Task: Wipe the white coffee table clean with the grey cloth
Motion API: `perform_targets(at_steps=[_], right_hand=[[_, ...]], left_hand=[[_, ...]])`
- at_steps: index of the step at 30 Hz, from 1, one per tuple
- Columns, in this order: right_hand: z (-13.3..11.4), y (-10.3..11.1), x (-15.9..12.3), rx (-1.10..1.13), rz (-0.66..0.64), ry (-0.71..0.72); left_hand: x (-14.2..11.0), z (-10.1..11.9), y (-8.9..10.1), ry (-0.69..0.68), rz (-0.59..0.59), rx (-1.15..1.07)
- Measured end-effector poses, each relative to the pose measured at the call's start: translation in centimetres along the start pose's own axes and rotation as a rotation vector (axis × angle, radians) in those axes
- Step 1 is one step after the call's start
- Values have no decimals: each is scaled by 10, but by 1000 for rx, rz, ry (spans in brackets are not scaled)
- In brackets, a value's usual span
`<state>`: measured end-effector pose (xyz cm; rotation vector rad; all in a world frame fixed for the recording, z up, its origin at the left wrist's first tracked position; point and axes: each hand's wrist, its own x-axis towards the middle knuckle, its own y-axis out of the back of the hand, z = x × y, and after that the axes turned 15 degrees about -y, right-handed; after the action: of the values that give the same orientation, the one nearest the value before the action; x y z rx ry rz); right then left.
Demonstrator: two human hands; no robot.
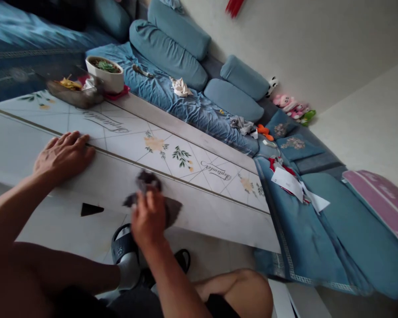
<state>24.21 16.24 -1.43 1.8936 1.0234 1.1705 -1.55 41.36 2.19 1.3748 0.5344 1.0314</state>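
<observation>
My left hand [64, 152] lies flat on the white table [215, 216], its fingers stretched out across the front border of the patterned runner [199, 154]. My right hand [149, 212] is closed on a dark grey cloth [149, 179] near the table's front edge. Part of the cloth sticks out on both sides of the fingers, and its edges are blurred. Flowers, leaves and script decorate the runner.
At the table's far left stand a see-through brown box [76, 95] with scraps in it and a white plant pot [108, 77]. Behind and to the right runs a blue sofa [172, 92] with cushions, clothes and papers [288, 183]. Slippers [124, 243] are below.
</observation>
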Motion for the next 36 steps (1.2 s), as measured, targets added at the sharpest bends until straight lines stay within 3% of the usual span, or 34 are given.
perform_targets(at_steps=[2, 4, 6, 8, 11, 13, 14, 15, 17, 19, 23, 25, 26, 27, 29, 31, 34, 36], right_hand=[[-38, -13, 5, 20, -81, 126], [-19, 0, 0, 18, -93, 132], [50, 34, -16, -17, -29, 44], [149, 82, -39, -104, 48, -135], [297, 164, -72, -284, 159, -543], [360, 205, -79, -385, 215, -829], [373, 216, -76, -418, 226, -948], [374, 217, -68, -435, 218, -1032], [335, 192, -42, -408, 158, -1027], [252, 138, -11, -290, 42, -772], [39, 21, 32, 20, -219, -4], [-34, -9, 41, 87, -309, 224], [-52, -15, 42, 101, -342, 284], [-57, -15, 42, 106, -365, 311], [-29, 0, 33, 103, -365, 295], [37, 30, 14, 87, -302, 217], [156, 91, -24, 9, -119, 28], [217, 128, -48, -32, -27, -102]], left_hand=[[-1, 1, 3, 10, -16, -3], [-2, 2, 5, 16, -30, -6], [-2, 2, 5, 12, -33, -9], [-3, 2, 3, 4, -20, -15], [-3, 2, 0, 2, 13, -35], [-3, 2, -3, 4, 31, -47], [-4, 2, -4, -1, 41, -51], [-4, 2, -4, -6, 52, -52], [-5, 3, -4, -12, 72, -49], [-5, 4, -4, -11, 78, -41], [-5, 4, -2, 16, 46, -36], [-5, 3, -2, 30, 26, -42], [-4, 2, -1, 34, 19, -45], [-4, 1, -1, 35, 12, -47], [-4, 0, -1, 27, -1, -49], [-5, 0, -2, 23, -5, -52], [-6, 2, -4, 29, 18, -69], [-6, 4, -4, 30, 40, -88]])
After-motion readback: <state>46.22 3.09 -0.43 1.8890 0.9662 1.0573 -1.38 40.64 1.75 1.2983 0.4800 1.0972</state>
